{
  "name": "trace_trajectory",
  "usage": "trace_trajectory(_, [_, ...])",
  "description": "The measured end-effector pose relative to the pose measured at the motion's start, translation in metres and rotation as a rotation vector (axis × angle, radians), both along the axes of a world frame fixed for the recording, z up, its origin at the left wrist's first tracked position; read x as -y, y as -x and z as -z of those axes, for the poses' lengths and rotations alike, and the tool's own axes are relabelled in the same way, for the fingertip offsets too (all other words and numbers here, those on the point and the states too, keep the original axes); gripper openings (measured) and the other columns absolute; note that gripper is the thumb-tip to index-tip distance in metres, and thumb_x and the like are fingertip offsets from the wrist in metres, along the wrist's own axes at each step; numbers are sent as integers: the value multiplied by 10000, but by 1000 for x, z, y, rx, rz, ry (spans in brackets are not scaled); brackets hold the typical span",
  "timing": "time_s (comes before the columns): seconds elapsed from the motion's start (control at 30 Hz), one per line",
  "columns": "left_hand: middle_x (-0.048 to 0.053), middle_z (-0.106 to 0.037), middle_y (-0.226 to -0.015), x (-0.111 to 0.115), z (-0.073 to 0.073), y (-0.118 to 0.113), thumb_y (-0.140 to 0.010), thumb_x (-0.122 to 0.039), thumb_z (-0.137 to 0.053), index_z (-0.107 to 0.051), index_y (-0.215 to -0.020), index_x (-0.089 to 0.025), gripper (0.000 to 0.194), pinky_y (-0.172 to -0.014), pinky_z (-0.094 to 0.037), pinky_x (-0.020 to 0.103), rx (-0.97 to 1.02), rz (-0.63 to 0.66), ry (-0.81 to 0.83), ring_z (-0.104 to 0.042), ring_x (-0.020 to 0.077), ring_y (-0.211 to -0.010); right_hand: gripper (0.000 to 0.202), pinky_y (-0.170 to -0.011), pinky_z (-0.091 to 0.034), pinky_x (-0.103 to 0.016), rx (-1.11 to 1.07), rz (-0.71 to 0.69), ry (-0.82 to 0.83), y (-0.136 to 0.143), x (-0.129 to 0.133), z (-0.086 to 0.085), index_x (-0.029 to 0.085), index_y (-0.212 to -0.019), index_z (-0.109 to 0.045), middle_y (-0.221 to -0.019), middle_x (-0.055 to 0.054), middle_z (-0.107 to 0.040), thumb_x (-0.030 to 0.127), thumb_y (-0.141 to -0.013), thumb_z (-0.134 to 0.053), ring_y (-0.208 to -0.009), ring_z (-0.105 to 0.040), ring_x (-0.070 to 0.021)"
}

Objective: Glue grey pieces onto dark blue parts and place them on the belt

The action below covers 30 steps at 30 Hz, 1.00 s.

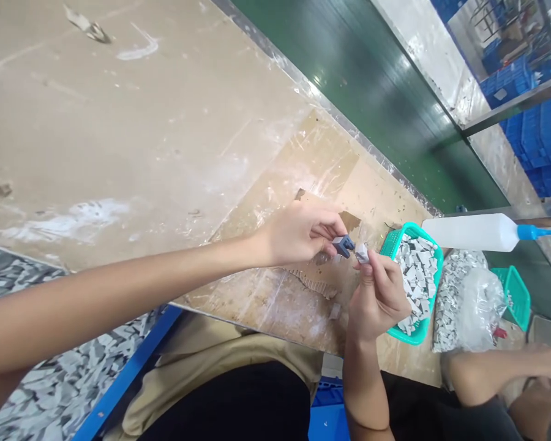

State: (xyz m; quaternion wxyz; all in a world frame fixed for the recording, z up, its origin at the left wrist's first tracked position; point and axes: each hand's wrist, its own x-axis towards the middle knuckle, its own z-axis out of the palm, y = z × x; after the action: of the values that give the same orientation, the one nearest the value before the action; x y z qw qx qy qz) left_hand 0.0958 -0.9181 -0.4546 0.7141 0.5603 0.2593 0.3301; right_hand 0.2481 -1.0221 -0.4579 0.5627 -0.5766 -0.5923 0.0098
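Note:
Between thumb and fingers, my left hand (303, 233) pinches a small dark blue-grey plastic piece (343, 245) with a notched end. Just to its right, my right hand (379, 294) pinches a small whitish-grey piece (362, 252) at its fingertips. The two pieces are close together, with a slight gap between them. Below the hands lies a worn, torn sheet of cardboard (314, 285) on the bench. Close beside my right hand stands a green basket (436, 269) filled with many small white and grey pieces (416, 272).
A white squeeze bottle (471, 233) with a blue nozzle lies past the basket. Behind it are a plastic bag of pieces (454, 288) and another green basket (517, 300). A co-worker's arm (500, 367) shows at lower right. A blue-edged bin (128, 367) of pieces sits at lower left. A green conveyor belt (349, 67) runs along the bench.

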Motion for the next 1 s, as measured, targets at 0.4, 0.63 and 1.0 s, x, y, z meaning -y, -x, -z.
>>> trace_trajectory(0.4, [38,-783,-820,12,6,0,-702,41,-474,-669,-844,-130,295,-650,-625,193,34,-27,-143,-769,156,-715,454,-675,-554,-283,71,-58,115,3,3,-9,384,-1194,-720,-924,-5,-691,42,-907,-635,-839,-653,-140])
trace_trajectory(0.63, [23,-746,-782,23,7,0,-722,18,-484,-640,-845,-131,249,-667,-639,195,46,-147,-339,-762,151,-749,510,-704,-561,-280,52,-96,152,7,5,-12,388,-1203,-717,-937,-5,-678,-9,-906,-596,-869,-656,-135])
trace_trajectory(1.0, [35,-733,-790,27,1,4,-747,-40,-560,-600,-815,-144,131,-678,-628,191,14,-127,-194,-754,154,-735,492,-713,-581,-285,35,-109,191,11,3,-15,375,-1221,-712,-943,-16,-662,9,-927,-565,-854,-654,-134])
